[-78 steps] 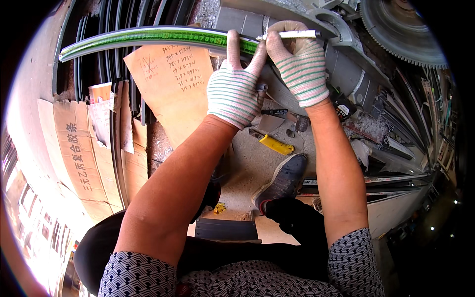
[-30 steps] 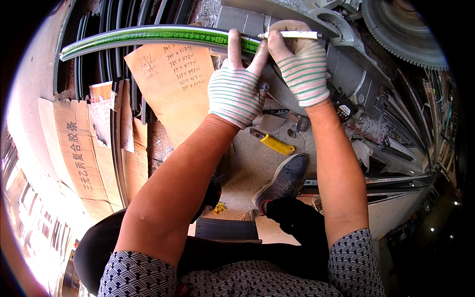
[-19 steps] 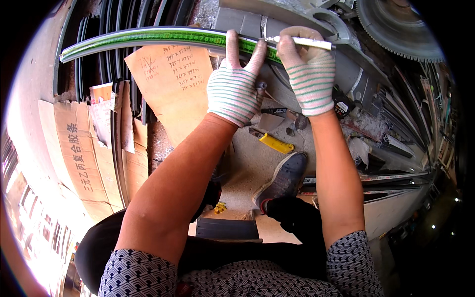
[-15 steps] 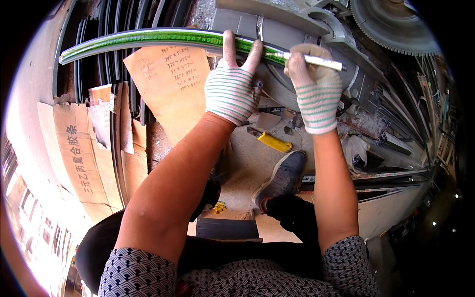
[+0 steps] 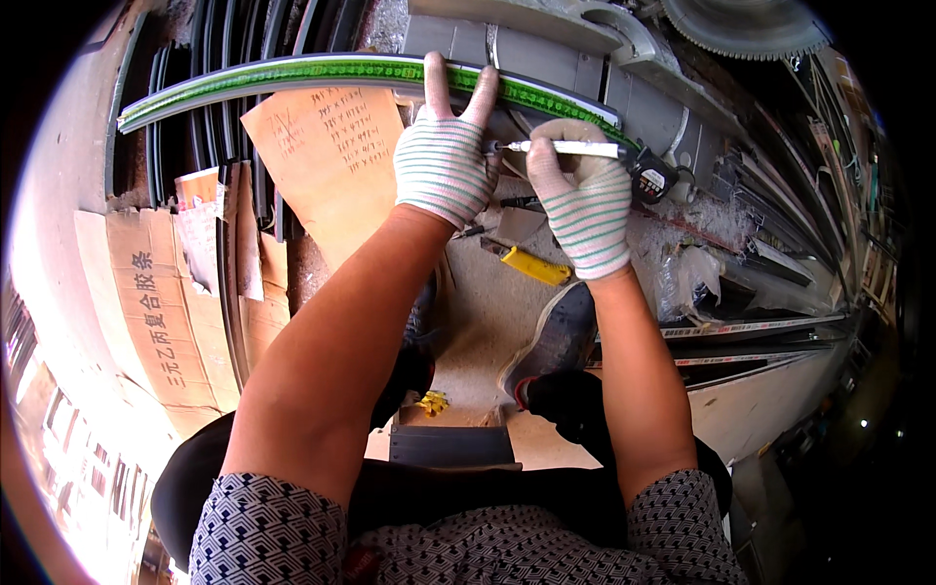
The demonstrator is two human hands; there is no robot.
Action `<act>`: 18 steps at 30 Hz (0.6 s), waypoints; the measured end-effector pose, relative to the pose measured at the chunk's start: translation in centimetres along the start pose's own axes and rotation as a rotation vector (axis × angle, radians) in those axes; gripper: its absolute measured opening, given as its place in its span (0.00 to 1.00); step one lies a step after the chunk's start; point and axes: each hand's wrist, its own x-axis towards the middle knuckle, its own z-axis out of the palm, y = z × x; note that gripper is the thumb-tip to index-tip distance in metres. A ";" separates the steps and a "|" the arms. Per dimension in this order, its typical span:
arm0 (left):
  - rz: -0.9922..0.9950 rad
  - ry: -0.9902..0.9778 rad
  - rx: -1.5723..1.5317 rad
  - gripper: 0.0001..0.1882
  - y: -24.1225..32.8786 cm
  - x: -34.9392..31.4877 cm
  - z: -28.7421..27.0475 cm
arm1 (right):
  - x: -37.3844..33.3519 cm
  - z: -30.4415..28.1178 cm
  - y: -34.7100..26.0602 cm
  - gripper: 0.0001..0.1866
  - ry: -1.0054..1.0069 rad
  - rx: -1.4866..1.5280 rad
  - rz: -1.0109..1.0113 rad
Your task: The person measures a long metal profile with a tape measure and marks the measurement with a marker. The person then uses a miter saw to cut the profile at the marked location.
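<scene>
My left hand [image 5: 447, 161], in a striped knit glove, lies against a long pale profile strip [image 5: 230, 95] with a green tape measure blade [image 5: 322, 70] along it. Two of its fingers stretch across the blade and press it down; the thumb is hidden. The dark tape measure case [image 5: 651, 177] sits at the blade's right end. My right hand [image 5: 583, 200], also gloved, is closed round a white pen [image 5: 597, 149], just below the strip. The pen's dark tip points left, near my left hand.
A handwritten cardboard sheet [image 5: 327, 171] lies left of my hands, above a printed carton [image 5: 161, 312]. A yellow utility knife [image 5: 536, 265] rests below. A toothed saw blade [image 5: 746, 24] stands at upper right, over grey machinery [image 5: 561, 63]. Dark profiles [image 5: 210, 127] lie at upper left.
My right hand with the pen has moved down and left, off the strip, uncovering the tape measure case. My left hand has shifted slightly left, its fingers still on the blade.
</scene>
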 end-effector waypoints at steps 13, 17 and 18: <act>0.014 0.011 0.005 0.46 0.1 0.1 0.4 | 0.1 2.7 2.2 0.13 0.071 0.115 0.176; 0.016 0.026 0.034 0.46 -0.1 0.0 0.5 | -2.3 -0.1 0.3 0.16 0.321 0.333 0.287; 0.010 0.018 0.047 0.46 -0.3 -0.1 0.4 | -3.5 -1.1 0.5 0.16 0.377 0.365 0.305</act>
